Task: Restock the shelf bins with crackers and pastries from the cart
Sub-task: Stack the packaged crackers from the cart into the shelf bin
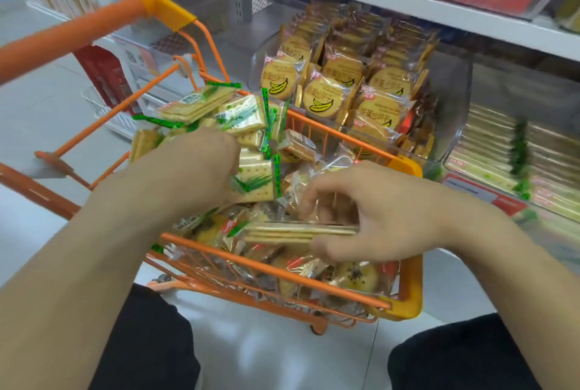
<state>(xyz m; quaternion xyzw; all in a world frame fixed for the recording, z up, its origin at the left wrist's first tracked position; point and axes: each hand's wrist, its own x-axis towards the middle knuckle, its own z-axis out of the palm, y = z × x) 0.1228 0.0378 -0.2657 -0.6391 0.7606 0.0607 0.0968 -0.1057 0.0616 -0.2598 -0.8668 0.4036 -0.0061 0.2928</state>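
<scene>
A small orange wire cart [405, 298] stands in front of me, heaped with wrapped snacks. My left hand [191, 167] grips a bundle of green-edged cracker packs [216, 107] above the cart's far side. Over the near right corner, my right hand [373, 211] pinches a flat green-edged cracker pack [282, 231] between thumb and fingers. Round yellow pastries [354, 276] in clear wrap lie in the cart below it. A clear shelf bin [455, 101] behind the cart holds round banana biscuit packs [323, 98].
To the right, a lower shelf bin [496, 151] is stacked with square green-edged cracker packs. A white shelf board [408, 3] runs above the bins with a red box on it. The cart's orange handle [62, 35] rises at the left. My knees are below.
</scene>
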